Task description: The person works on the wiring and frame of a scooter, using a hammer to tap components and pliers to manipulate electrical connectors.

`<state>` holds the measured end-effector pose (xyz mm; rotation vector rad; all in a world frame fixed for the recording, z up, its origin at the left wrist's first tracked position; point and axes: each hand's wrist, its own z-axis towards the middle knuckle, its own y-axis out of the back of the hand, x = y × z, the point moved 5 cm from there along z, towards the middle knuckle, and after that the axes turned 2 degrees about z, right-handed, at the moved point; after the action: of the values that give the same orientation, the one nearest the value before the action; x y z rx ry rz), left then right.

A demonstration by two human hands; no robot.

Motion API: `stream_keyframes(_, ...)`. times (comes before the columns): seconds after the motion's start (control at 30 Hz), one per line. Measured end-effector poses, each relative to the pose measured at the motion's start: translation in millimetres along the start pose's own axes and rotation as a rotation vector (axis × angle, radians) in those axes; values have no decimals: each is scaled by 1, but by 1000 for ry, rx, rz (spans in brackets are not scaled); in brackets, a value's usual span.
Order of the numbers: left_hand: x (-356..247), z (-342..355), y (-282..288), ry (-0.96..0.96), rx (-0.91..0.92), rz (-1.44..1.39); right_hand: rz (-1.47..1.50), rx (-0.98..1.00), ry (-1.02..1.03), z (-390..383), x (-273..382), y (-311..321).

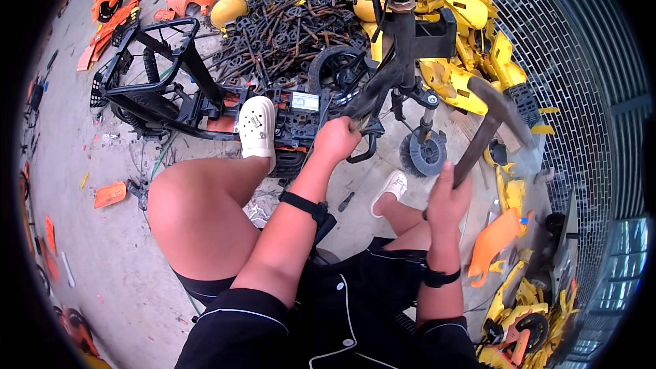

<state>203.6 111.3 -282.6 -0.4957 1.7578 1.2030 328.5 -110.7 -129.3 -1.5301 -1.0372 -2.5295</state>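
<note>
My right hand [449, 198] is closed round the handle of a hammer [477, 145], its dark head raised to the right of the steering column. A stripped black scooter frame [385, 83] lies before me, with a rear rack [164, 85], a front wheel hub [425, 152] and a footboard section. My left hand [336, 138] is closed on the frame where the sloping tube meets the footboard; the exact grip is partly hidden by the fingers. One foot in a white clog [257, 126] rests on the footboard. The other white clog [389, 190] is on the floor.
Behind the frame rises a heap of rusty dark metal parts [287, 34]. Yellow body panels [465, 10] are piled at the back right, beside a brick-patterned wall [560, 48]. An orange panel [495, 240] lies to my right. A screwdriver-like tool [346, 201] lies on the concrete floor.
</note>
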Motion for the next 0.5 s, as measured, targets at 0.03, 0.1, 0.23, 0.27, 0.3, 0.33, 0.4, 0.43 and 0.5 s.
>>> stream_keyframes(0.03, 1, 1, 0, -1, 1, 7, 1, -31, 22, -7, -7, -7)
stream_keyframes(0.1, 0, 1, -3, -4, 12, 17, -227, 104, 44, -21, -32, -33)
stream_keyframes(0.23, -4, -2, 4, 20, 49, 22, -443, 440, -218, -27, -60, -51)
stream_keyframes(0.27, -5, -2, 5, 9, 26, 31, -379, 445, -266, -20, -43, -44)
stream_keyframes(0.3, -3, -4, 4, 0, 16, 42, -326, 399, -213, -14, -30, -37)
stream_keyframes(0.33, 0, -5, 3, 12, 29, 28, -276, 351, -160, -9, -21, -29)
stream_keyframes(0.4, 3, -1, 2, 29, 51, -8, -139, 247, -81, -4, -5, -17)
stream_keyframes(0.43, 3, -1, 1, 28, 47, -8, -53, 193, -53, -2, 3, -13)
stream_keyframes(0.5, 4, -2, -1, 27, 39, -7, 19, 91, 2, -5, 4, -11)
